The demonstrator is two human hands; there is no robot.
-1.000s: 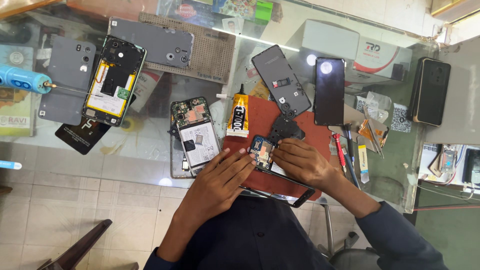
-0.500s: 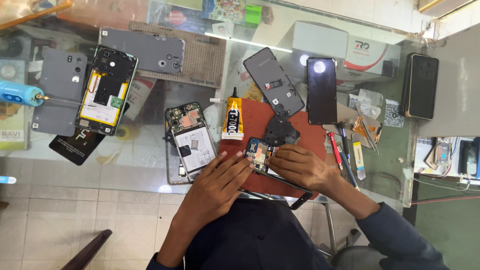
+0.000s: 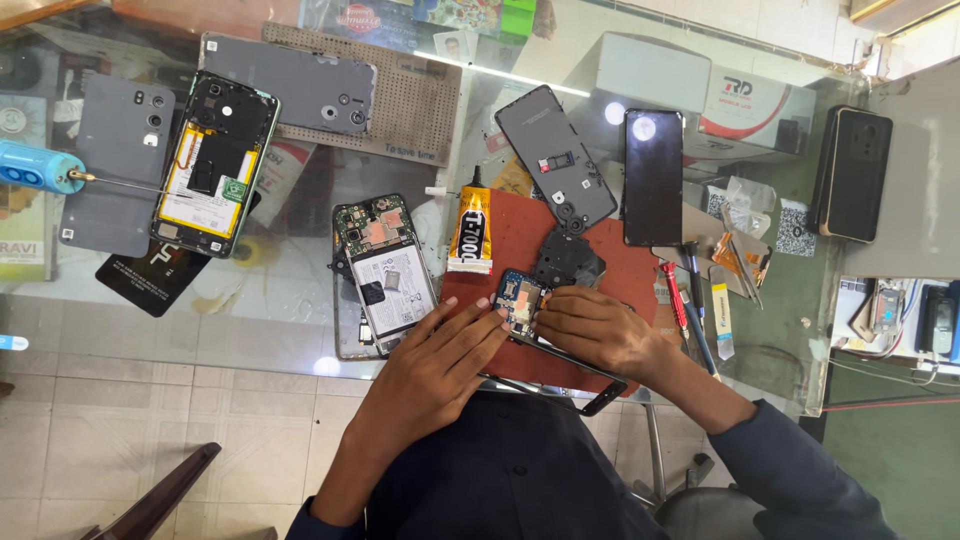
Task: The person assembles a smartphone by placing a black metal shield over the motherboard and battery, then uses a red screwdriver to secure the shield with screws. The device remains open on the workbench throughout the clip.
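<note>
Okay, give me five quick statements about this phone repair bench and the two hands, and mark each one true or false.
1. Both hands rest on an opened phone on the red mat. True: the left hand and right hand touch the small circuit board at its upper end.
2. The yellow glue tube is held in the right hand. False: it lies untouched above the hands, at the mat's left edge.
3. An opened phone with a white battery lies beside the left hand. True.
4. The blue tool lies by the right hand. False: it is at the far left edge of the glass table.
5. The black phone with a dark screen lies face down. False: its glossy screen faces up.
</note>
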